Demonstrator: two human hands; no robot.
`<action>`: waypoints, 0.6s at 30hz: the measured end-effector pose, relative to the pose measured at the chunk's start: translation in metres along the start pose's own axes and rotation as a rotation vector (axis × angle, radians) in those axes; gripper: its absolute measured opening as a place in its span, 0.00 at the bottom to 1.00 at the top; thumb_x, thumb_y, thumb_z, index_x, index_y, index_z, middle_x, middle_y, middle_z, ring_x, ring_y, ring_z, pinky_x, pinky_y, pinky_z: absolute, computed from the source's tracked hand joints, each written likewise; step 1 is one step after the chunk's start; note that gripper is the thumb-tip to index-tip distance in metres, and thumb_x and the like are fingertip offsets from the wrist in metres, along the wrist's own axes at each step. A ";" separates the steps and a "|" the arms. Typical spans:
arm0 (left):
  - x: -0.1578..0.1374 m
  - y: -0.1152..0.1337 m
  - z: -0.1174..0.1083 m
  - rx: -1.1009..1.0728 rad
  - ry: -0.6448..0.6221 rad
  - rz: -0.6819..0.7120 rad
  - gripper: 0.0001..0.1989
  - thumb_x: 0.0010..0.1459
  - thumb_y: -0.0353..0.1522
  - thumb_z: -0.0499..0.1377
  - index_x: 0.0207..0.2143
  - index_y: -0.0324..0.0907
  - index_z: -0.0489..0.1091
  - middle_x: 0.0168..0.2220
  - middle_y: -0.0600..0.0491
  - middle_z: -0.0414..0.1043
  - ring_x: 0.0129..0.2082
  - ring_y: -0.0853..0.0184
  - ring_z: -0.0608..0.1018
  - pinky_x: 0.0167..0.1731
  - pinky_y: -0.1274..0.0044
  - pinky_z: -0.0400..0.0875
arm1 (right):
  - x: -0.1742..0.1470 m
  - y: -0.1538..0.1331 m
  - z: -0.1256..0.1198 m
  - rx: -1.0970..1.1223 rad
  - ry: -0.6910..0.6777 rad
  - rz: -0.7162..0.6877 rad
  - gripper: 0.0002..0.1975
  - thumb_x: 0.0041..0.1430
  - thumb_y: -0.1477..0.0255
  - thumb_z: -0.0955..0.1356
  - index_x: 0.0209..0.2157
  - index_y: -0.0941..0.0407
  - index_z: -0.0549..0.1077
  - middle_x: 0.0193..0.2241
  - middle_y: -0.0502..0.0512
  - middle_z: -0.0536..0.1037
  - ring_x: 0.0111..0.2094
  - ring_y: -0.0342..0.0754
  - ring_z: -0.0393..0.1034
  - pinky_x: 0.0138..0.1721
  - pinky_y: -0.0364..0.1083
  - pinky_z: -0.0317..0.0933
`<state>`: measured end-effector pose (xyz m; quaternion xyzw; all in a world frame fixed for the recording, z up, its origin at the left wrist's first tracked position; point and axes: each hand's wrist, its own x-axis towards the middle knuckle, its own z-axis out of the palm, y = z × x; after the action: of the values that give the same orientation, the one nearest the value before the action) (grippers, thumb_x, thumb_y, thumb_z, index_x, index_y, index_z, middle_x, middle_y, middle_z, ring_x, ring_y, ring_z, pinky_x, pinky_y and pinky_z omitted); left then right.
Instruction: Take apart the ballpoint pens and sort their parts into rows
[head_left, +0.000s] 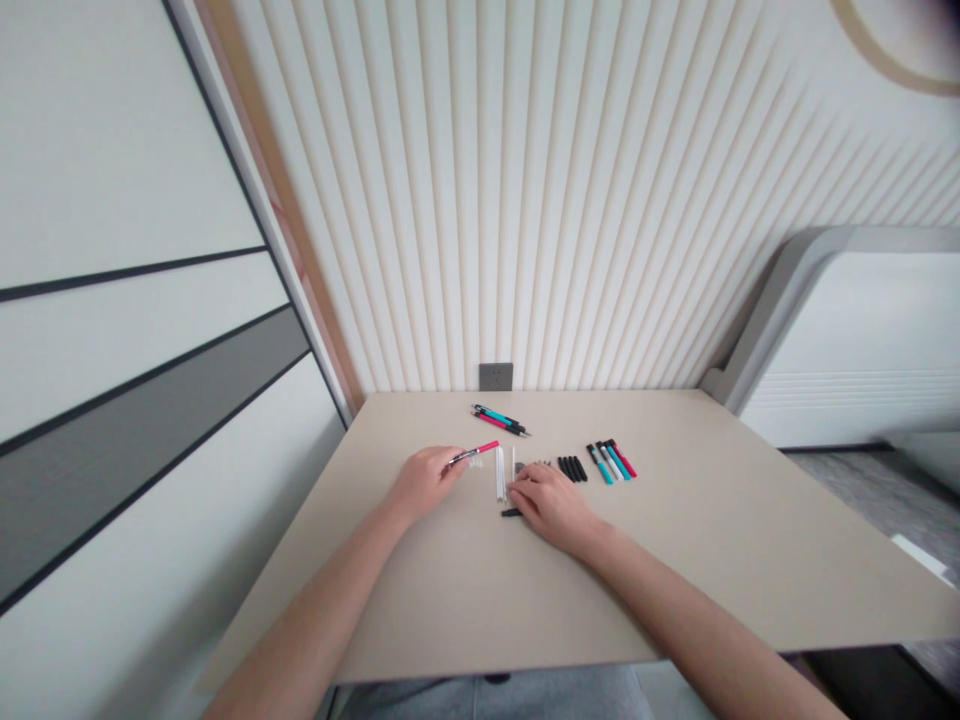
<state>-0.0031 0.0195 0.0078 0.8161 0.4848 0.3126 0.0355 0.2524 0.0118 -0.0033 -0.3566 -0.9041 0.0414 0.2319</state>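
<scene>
My left hand [429,482] is closed around a pink pen barrel [486,446], which points up and to the right just above the table. My right hand [553,503] rests on the table with its fingers curled down; what lies under the fingertips is hidden. A short black pen part [511,513] sticks out beside that hand. Between the hands lie thin white refill tubes [500,475], side by side. Small pale pieces [475,462] sit near my left fingers. Some small parts are partly covered by my right hand.
Several black grips [572,469] lie in a row right of my right hand, followed by colored pen barrels [611,462]. Behind, a few whole pens [501,420] lie together. A ribbed wall with a socket [496,377] borders the beige table [420,610].
</scene>
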 end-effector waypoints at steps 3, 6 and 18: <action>0.000 0.000 0.000 0.022 -0.014 0.004 0.11 0.64 0.35 0.52 0.41 0.44 0.73 0.35 0.51 0.77 0.35 0.66 0.77 0.38 0.76 0.69 | -0.001 0.001 0.001 0.013 -0.003 -0.007 0.11 0.65 0.73 0.62 0.36 0.55 0.76 0.33 0.54 0.73 0.39 0.46 0.67 0.43 0.45 0.58; 0.000 0.000 0.000 0.032 -0.021 0.006 0.11 0.64 0.36 0.52 0.41 0.44 0.73 0.34 0.51 0.77 0.34 0.66 0.77 0.38 0.76 0.69 | -0.001 0.001 0.001 0.018 -0.007 -0.028 0.11 0.65 0.73 0.63 0.34 0.55 0.76 0.33 0.54 0.74 0.39 0.46 0.67 0.43 0.46 0.58; -0.001 -0.002 0.002 -0.007 -0.138 0.070 0.11 0.64 0.37 0.53 0.41 0.44 0.73 0.36 0.51 0.78 0.36 0.65 0.78 0.39 0.75 0.69 | 0.001 -0.004 -0.006 0.068 0.092 -0.004 0.13 0.67 0.70 0.60 0.46 0.55 0.72 0.38 0.57 0.75 0.40 0.49 0.68 0.43 0.48 0.59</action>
<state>-0.0036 0.0201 0.0052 0.8520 0.4513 0.2584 0.0605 0.2522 0.0093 0.0033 -0.3482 -0.8913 0.0550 0.2854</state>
